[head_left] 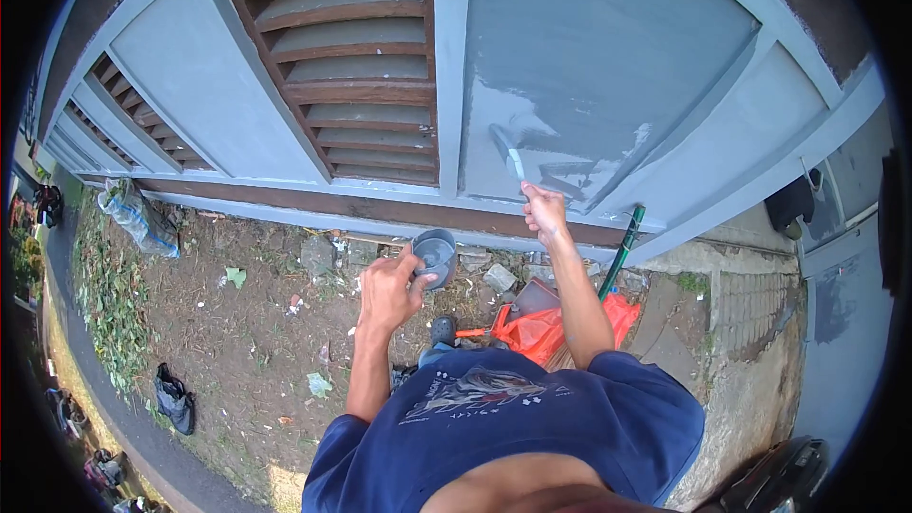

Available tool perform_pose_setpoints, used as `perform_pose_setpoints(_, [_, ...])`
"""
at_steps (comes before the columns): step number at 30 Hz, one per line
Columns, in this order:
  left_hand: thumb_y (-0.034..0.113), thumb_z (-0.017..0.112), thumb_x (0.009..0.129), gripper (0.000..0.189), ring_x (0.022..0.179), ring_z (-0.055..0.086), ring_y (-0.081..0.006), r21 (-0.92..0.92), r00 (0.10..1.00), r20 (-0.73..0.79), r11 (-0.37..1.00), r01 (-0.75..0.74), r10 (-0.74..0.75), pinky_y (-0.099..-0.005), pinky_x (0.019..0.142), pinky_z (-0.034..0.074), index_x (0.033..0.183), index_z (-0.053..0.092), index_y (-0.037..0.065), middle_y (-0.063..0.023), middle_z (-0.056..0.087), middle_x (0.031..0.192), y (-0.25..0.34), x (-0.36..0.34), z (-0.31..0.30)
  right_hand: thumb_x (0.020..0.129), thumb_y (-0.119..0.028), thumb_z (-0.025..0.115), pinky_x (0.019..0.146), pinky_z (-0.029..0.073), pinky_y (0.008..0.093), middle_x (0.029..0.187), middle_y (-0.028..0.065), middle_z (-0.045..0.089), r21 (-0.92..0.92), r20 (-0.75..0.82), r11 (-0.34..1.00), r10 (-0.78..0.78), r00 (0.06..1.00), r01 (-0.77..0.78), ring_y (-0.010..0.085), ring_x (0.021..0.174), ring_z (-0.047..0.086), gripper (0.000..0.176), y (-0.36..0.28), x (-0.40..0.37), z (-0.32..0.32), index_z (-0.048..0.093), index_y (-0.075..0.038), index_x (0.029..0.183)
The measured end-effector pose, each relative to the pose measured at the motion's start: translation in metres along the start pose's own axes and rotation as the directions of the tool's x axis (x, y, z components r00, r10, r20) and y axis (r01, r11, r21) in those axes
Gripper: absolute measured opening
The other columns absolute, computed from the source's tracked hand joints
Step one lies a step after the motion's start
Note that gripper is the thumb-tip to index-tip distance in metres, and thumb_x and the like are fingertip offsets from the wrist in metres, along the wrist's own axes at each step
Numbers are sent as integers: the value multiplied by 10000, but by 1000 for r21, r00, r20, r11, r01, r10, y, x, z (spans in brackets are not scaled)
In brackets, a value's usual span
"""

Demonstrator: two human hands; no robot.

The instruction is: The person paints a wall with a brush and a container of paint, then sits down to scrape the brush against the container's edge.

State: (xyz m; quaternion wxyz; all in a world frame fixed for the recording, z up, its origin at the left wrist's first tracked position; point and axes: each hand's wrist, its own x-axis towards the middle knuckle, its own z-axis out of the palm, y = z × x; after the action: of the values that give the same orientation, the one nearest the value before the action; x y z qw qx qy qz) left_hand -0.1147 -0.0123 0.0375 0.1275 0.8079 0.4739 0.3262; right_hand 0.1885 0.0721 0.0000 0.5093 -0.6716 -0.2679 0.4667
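Observation:
My right hand (545, 211) is closed around the handle of a paintbrush (514, 163). The brush's bristles rest against a wall panel (608, 38) that is mostly coated in darker grey, with lighter patches around the brush. In my left hand (389, 287) is a small round cup (435, 252) of grey paint, its rim gripped between thumb and fingers. The cup is held below and to the left of the brush, in front of the wall's base.
Brown louvred slats (356, 66) fill the opening left of the panel. An orange-red plastic bag (622, 315) and a green pole (622, 252) are by my right arm. A clear plastic bag (138, 218) and a dark shoe-like item (174, 399) lie on the ground to the left.

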Motion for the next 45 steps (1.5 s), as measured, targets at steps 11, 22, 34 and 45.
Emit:
perform_pose_setpoints(11, [183,835,702,260,662,689,-296,-42,995,30,995,-90,91,-398,649,515,837,645,66,-150,699,722,15,14,2,931,-287,683,401,320,210,621,-4,532,95,58,902,-427,902,421,41,477,433,441,-167,-41,10,648,4,1260])
perform_pose_setpoints(22, [180,858,682,253,634,684,-280,-16,997,-44,997,-69,68,-393,655,526,809,660,86,-71,650,607,5,5,10,905,-300,696,464,355,266,539,-35,511,-292,70,903,-307,949,314,47,493,410,365,15,57,11,722,-37,1157])
perform_pose_setpoints(34, [200,858,692,260,655,680,-293,-7,996,-82,1000,-23,23,-395,645,518,819,668,73,-89,674,659,5,13,6,932,-256,702,388,264,221,606,-26,508,7,33,864,-503,864,503,22,458,371,427,-126,-11,18,646,16,1257])
perform_pose_setpoints(45, [197,868,678,267,646,673,-298,-20,991,-130,999,-39,36,-392,658,514,818,677,74,-88,679,665,7,17,6,906,-274,710,474,363,270,561,-51,534,-485,65,694,-579,813,532,62,499,432,360,-38,25,15,710,-8,1149])
